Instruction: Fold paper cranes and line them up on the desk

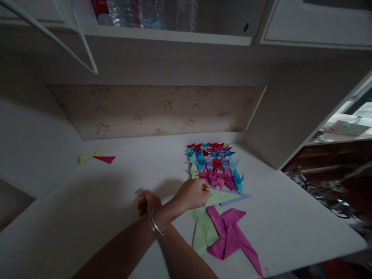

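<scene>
My arms cross over the white tabletop. My left hand [195,193], with a metal bangle on its wrist, reaches over to the right and pinches the near end of a pale green folded paper triangle [221,197]. Under that lies a lavender folded paper piece [242,197]. Left of it is my right hand [149,202], its fingers loosely curled and apart, with nothing visible in them. Just nearer lie a large pale green origami bird [202,232] and a large magenta origami bird [228,234]. Beyond my left hand, small coloured paper cranes [216,164] stand in rows.
At the back left of the table [110,209] lie a red folded paper piece [105,159] and small yellow paper pieces [85,158]. A shelf [168,34] with plastic bottles hangs above, beside a white metal rod [55,40]. A side panel [290,112] bounds the right.
</scene>
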`<move>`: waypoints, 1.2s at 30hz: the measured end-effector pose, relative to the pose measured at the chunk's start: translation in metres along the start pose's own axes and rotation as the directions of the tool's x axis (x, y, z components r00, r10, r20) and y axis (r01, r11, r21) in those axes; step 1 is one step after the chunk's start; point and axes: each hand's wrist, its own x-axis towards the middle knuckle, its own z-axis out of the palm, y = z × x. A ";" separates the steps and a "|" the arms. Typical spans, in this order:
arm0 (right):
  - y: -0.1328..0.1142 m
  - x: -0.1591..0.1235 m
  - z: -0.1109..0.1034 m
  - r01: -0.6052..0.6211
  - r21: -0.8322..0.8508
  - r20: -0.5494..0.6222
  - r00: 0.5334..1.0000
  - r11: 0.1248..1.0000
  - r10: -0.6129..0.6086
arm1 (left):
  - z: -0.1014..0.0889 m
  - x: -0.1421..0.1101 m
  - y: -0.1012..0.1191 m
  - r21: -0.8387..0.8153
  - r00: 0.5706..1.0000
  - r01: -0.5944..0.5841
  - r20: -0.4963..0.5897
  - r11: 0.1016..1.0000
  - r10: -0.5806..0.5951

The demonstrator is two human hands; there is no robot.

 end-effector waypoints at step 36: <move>0.011 0.003 -0.001 0.008 -0.140 0.060 0.998 0.990 0.001 | 0.036 0.044 -0.009 0.225 0.994 -0.085 0.085 0.971 0.067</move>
